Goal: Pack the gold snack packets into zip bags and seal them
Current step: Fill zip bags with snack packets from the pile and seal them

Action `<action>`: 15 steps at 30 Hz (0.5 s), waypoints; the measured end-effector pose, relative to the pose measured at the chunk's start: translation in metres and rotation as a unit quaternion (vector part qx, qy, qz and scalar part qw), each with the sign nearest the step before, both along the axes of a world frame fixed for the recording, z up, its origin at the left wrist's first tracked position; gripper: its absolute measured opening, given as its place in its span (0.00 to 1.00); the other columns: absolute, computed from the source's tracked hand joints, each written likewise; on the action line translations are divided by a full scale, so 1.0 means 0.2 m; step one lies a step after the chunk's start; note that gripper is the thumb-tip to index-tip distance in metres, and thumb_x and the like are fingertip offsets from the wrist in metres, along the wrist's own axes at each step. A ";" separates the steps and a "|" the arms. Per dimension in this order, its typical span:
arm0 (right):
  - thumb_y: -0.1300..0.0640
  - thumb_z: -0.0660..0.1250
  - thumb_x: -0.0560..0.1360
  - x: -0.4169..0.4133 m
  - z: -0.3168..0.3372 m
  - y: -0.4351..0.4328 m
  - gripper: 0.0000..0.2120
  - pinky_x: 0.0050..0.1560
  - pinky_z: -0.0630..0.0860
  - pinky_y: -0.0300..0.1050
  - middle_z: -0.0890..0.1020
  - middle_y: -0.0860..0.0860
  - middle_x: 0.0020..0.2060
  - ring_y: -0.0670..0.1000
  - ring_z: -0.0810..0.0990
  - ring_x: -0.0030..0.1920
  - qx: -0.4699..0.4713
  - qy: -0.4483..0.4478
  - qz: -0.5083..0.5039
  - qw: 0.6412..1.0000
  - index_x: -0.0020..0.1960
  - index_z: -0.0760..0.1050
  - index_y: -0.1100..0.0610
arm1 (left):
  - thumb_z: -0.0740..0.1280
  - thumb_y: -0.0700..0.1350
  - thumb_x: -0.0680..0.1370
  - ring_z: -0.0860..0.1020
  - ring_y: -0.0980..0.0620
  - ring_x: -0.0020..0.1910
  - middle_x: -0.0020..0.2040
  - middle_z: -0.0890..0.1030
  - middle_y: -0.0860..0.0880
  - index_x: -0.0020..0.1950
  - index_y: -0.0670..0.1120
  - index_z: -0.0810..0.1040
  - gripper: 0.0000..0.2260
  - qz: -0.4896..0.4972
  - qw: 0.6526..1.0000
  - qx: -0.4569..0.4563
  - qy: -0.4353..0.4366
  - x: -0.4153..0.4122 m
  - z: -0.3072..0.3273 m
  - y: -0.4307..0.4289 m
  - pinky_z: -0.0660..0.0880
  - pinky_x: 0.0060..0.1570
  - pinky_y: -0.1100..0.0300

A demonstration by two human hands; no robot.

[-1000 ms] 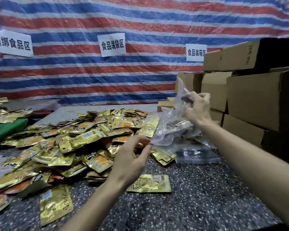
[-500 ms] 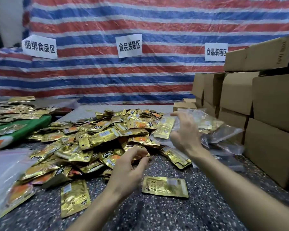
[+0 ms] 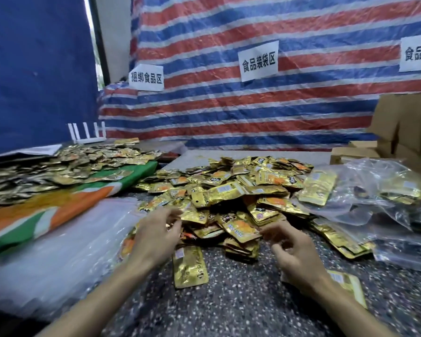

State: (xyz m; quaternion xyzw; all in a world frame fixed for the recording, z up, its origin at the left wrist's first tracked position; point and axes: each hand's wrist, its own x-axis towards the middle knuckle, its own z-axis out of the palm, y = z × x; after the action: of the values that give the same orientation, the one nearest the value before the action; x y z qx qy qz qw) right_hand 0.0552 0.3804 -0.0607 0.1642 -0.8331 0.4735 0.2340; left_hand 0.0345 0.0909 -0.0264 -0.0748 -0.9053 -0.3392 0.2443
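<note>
A head-worn camera looks down at a speckled dark table [image 3: 229, 307]. A large heap of gold snack packets [image 3: 229, 193] fills the centre of the frame. Both bare hands reach in from the bottom edge toward the near side of the heap. The left hand [image 3: 156, 237], left of centre, has its fingers loosely curled and apart, its fingertips at the edge of the heap; whether they grip a packet cannot be told. The right hand [image 3: 294, 251], right of centre, is also loosely curled with fingers apart and holds nothing visible. One loose packet [image 3: 190, 266] lies flat on the table between the two wrists. Another packet [image 3: 348, 285] shows partly under the right forearm. At the right edge lie clear zip bags [image 3: 374, 190], some with gold packets inside. A second spread of packets [image 3: 58, 166] sits on an orange and green cloth [image 3: 46, 215] at the left. Cardboard boxes [image 3: 404, 132] stand at the upper right. A red, white and blue striped tarp [image 3: 253, 105] with paper signs hangs behind.
</note>
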 end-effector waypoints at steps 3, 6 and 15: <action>0.72 0.66 0.71 0.01 0.00 -0.01 0.22 0.45 0.79 0.53 0.83 0.39 0.44 0.51 0.81 0.43 -0.003 -0.032 0.016 0.999 0.48 0.81 0.45 | 0.63 0.44 0.80 0.73 0.45 0.63 0.64 0.78 0.46 0.67 0.48 0.76 0.16 0.170 0.975 -0.137 -0.028 -0.07 0.01 -0.23 0.69 0.63 0.49; 0.73 0.66 0.71 0.01 0.00 -0.02 0.22 0.46 0.80 0.56 0.84 0.41 0.44 0.53 0.81 0.44 -0.005 -0.036 0.033 0.999 0.48 0.81 0.46 | 0.61 0.46 0.79 0.73 0.41 0.64 0.65 0.76 0.42 0.66 0.42 0.73 0.17 0.294 0.926 -0.197 -0.133 -0.10 0.01 -0.41 0.69 0.61 0.50; 0.75 0.65 0.72 0.01 0.01 0.01 0.22 0.42 0.78 0.51 0.84 0.44 0.43 0.49 0.81 0.41 -0.044 -0.024 0.044 0.998 0.47 0.82 0.47 | 0.74 0.46 0.73 0.79 0.44 0.37 0.35 0.82 0.46 0.32 0.44 0.75 0.13 0.348 0.922 -0.093 -0.144 -0.06 -0.04 -0.61 0.69 0.41 0.55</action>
State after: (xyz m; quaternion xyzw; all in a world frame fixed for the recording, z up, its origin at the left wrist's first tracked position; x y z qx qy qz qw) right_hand 0.0576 0.3830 -0.0588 0.1789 -0.8091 0.5230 0.1997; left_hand 0.0229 -0.0302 -0.0335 0.2719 -0.9274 -0.1542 0.2055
